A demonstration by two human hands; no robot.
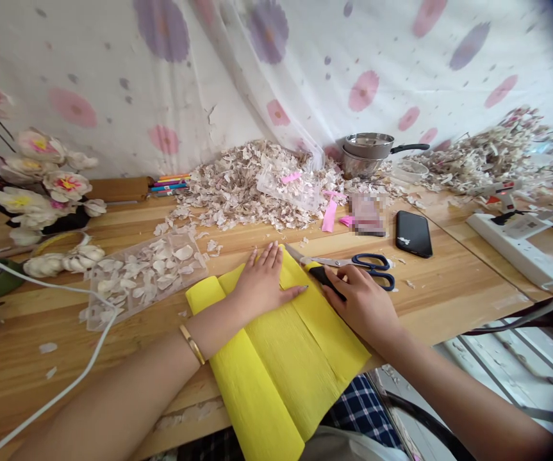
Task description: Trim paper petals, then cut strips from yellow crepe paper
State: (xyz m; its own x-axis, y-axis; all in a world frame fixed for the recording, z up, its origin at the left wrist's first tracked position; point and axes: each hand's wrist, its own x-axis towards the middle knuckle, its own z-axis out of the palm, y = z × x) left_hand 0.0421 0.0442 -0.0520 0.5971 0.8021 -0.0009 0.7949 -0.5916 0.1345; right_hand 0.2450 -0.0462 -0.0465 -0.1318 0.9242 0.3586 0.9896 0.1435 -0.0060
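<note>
A sheet of yellow crepe paper (276,358) lies on the wooden table (449,288), partly rolled at its left side and hanging over the front edge. My left hand (264,282) rests flat on it, fingers stretched out, pressing the paper down. My right hand (363,301) is closed around a black knife handle (327,280) at the paper's right edge. Scissors (357,262) with dark blue handles lie just beyond my right hand.
A heap of pale petals (247,186) covers the back of the table. A clear tray of petals (146,269) and artificial flowers (40,192) sit left. A black phone (413,233), metal pots (367,153), glue gun (502,192) and power strip (521,250) are right. A white cable (74,378) crosses left.
</note>
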